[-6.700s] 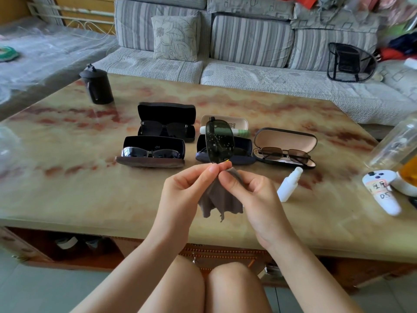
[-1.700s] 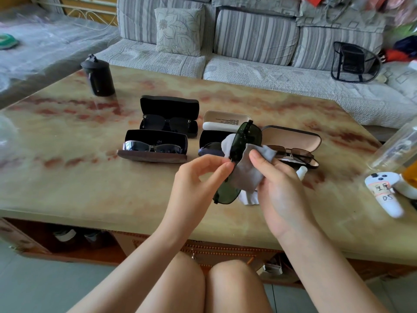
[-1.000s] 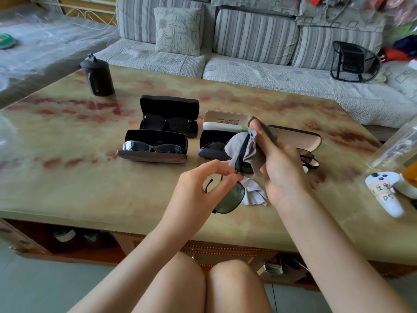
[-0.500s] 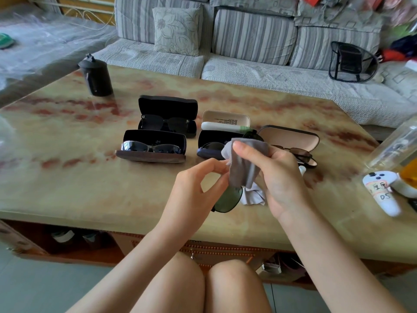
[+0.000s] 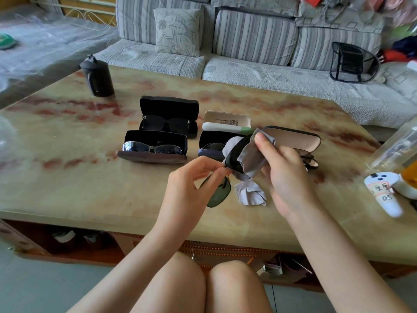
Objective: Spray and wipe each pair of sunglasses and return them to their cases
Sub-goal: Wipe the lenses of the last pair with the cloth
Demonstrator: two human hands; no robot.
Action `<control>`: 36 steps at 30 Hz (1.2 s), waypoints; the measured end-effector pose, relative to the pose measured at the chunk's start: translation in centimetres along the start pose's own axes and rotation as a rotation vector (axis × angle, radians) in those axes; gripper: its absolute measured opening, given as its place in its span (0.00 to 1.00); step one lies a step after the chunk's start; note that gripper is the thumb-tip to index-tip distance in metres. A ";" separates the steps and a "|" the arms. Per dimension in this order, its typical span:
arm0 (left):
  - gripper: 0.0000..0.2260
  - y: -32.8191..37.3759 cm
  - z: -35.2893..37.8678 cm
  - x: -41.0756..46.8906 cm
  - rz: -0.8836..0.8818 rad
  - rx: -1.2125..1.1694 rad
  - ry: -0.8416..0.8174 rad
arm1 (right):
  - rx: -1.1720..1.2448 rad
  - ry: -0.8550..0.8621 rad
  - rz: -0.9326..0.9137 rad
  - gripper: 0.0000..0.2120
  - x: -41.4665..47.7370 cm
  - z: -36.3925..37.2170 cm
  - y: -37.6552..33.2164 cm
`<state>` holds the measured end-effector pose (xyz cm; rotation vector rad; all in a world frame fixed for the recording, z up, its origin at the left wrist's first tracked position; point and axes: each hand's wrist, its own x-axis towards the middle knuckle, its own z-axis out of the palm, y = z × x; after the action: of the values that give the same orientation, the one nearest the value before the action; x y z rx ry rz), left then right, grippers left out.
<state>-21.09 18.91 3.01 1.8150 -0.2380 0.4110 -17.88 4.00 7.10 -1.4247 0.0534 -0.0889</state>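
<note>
As cases sit open, marble table, sofa

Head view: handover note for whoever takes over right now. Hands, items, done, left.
Left hand: pinches the green-lens sunglasses at the frame, above the table.
Right hand: holds the grey cloth wrapped over the upper lens.
Items: three other pairs lie in open cases: black case, brown case, beige-lined case. Navy case is open, contents unclear.
Done: this pair is mid-wipe; cannot tell whether the others are cleaned.
Left: finish wiping, then case this pair, probably in the navy case.
</note>
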 end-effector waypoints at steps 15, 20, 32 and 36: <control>0.09 0.2 -0.1 -0.1 0.040 -0.012 0.031 | -0.055 -0.214 -0.001 0.13 -1.0 -1.2 1.2; 0.07 0.2 -0.1 0.0 0.071 0.038 0.052 | -0.183 -0.131 -0.050 0.17 -1.1 -1.1 1.6; 0.26 -1.4 -0.7 -0.5 0.195 0.326 0.062 | 0.015 -0.099 0.026 0.08 -0.6 -2.0 1.7; 0.22 -1.4 -0.9 -0.3 0.226 0.395 0.059 | 0.017 -0.163 0.016 0.08 -0.5 -2.4 1.7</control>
<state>-20.99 20.12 1.81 2.1664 -0.3402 0.7092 -18.54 1.92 5.05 -1.4097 -0.0696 0.0399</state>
